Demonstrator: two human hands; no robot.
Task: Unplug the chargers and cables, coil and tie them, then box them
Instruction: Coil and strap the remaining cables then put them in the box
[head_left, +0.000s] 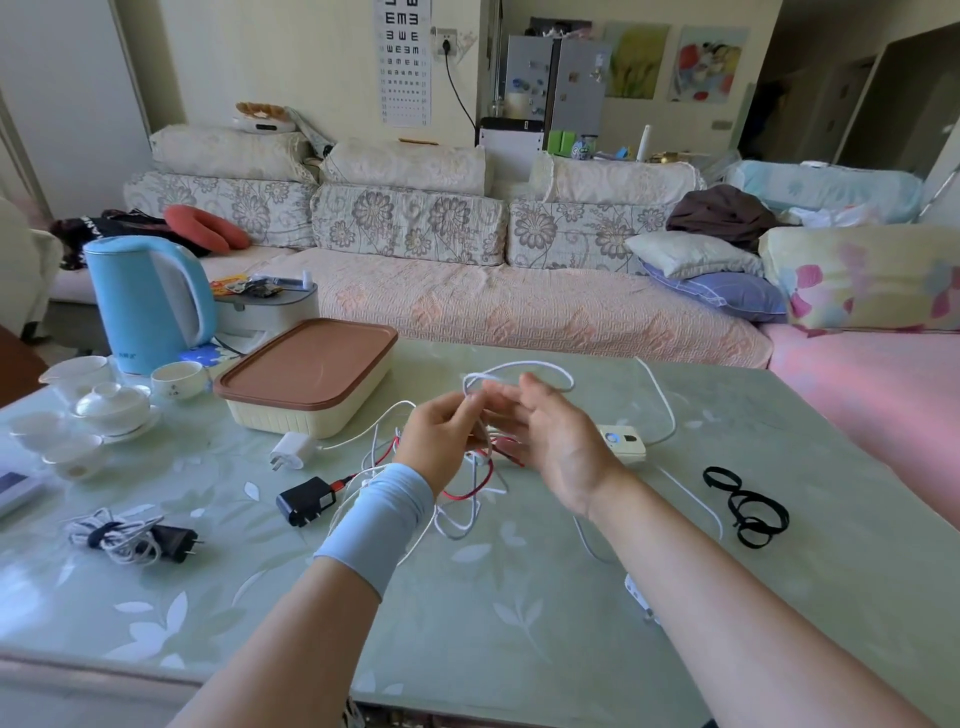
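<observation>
Pale-green table (483, 613) fronts a floral sofa (519, 306); left hand (441, 441) grip pinching white cable (519, 366), right hand (550, 436) grip released

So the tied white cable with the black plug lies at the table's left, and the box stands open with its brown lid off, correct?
Not quite. The head view shows the box closed, its brown lid sitting on it. The tied white cable with the black plug does lie at the table's left.
</observation>
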